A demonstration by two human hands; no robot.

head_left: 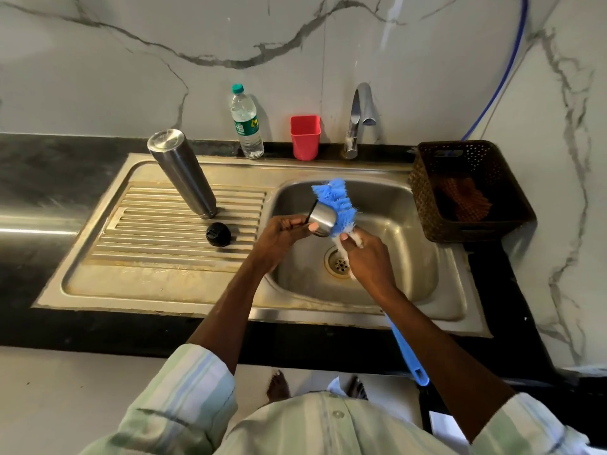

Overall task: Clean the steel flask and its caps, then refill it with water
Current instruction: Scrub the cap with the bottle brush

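Observation:
The steel flask (182,172) stands upside down on the ribbed drainboard (147,238), left of the sink bowl (394,231). A black inner cap (218,234) lies on the drainboard just in front of it. Over the bowl my left hand (282,234) grips a small steel cup cap (321,219). My right hand (364,257) holds a blue bottle brush (335,200) near its bristle head, and the bristles lie against the cup cap. The brush's blue handle (409,353) runs back under my right forearm.
At the back edge stand a plastic water bottle (246,124), a red cup (305,136) and the steel tap (356,121), with no water running. A brown perforated basket (473,192) holding a cloth sits right of the sink. The drain (340,262) is under my right hand.

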